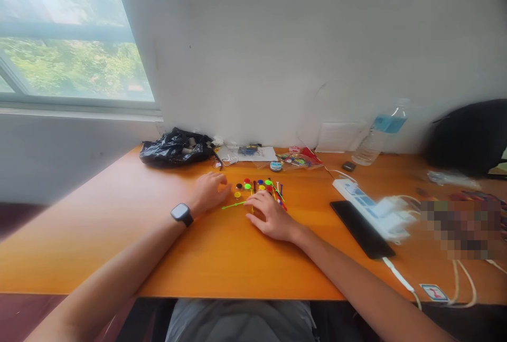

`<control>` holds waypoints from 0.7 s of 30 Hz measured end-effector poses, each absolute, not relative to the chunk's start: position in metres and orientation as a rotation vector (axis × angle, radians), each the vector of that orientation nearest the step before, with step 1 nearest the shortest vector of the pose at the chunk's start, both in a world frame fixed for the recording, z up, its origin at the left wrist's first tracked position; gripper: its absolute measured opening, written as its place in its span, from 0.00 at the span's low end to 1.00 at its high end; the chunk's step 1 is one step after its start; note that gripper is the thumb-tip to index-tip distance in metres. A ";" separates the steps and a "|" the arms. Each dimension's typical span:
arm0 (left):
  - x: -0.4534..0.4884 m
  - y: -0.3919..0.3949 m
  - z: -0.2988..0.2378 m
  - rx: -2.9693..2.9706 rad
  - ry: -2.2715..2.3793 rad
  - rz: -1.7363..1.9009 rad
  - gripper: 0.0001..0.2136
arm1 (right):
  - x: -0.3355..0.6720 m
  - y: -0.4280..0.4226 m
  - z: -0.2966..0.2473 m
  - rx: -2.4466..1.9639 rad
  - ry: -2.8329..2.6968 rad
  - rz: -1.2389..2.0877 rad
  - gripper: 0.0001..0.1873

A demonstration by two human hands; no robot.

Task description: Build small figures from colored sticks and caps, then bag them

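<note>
My left hand (209, 192), a watch (181, 212) on its wrist, rests on the table left of the small coloured pieces. Its fingers are loosely bent and apart, with nothing seen in them. My right hand (273, 215) hovers over or rests by the pieces, thumb and fingers spread. A thin green stick (233, 205) lies with its right end at my right fingertips; whether they touch it I cannot tell. Between and beyond the hands are several small round pieces, among them a yellow disc (237, 195) and a blue disc (260, 182). Thin coloured sticks (278, 190) lie partly behind my right hand.
Along the wall are a black plastic bag (176, 148), a small round tin (275, 165), a bag of coloured pieces (297, 160) and a water bottle (380, 133). To the right lie a phone (361, 228), a power strip (358, 199) with chargers, cables and a black bag (469, 136).
</note>
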State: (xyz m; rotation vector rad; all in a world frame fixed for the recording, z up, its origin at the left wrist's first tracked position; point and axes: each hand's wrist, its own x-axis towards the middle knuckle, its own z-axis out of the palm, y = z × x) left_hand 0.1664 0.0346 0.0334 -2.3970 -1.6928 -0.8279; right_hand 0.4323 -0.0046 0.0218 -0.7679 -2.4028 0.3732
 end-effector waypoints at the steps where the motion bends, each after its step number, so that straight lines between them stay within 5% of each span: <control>1: 0.167 0.035 0.032 -2.425 -1.640 -0.858 0.11 | 0.432 -0.005 0.021 -0.755 -2.424 0.367 0.15; 21: 0.179 0.025 0.027 -2.818 -1.211 -0.794 0.14 | 0.429 -0.008 0.029 -0.669 -2.477 0.463 0.03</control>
